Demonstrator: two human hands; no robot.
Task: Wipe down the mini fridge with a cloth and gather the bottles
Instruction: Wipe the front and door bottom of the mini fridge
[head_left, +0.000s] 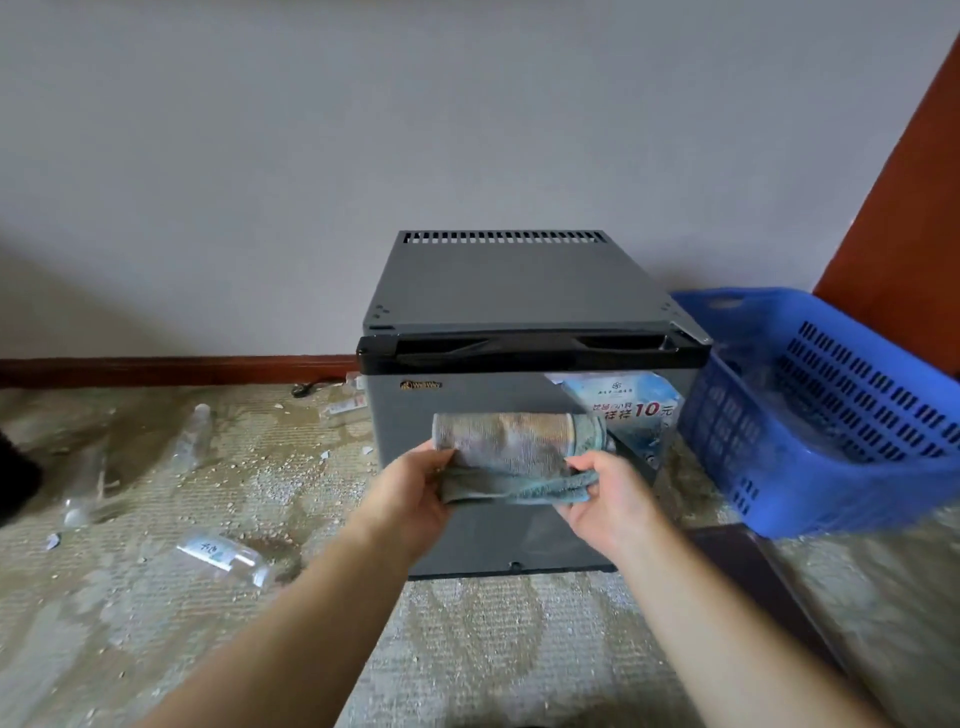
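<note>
A grey mini fridge (519, 280) stands against the wall with its door closed and a sticker on the door's upper right. In front of the door, both hands hold a folded grey-blue cloth (514, 441). My left hand (415, 499) grips its left end and my right hand (608, 499) pinches its right end. Clear plastic bottles lie on the carpet to the left: one with a label (228, 556) near my left forearm, another (193, 439) farther back, and one (83, 488) at the far left.
A blue plastic basket (831, 499) sits tilted to the right of the fridge, with clear plastic inside. The patterned carpet (493, 649) is littered with crumbs and scraps. A dark flat object (769, 582) lies at the right. More bottles (343, 405) lie by the baseboard.
</note>
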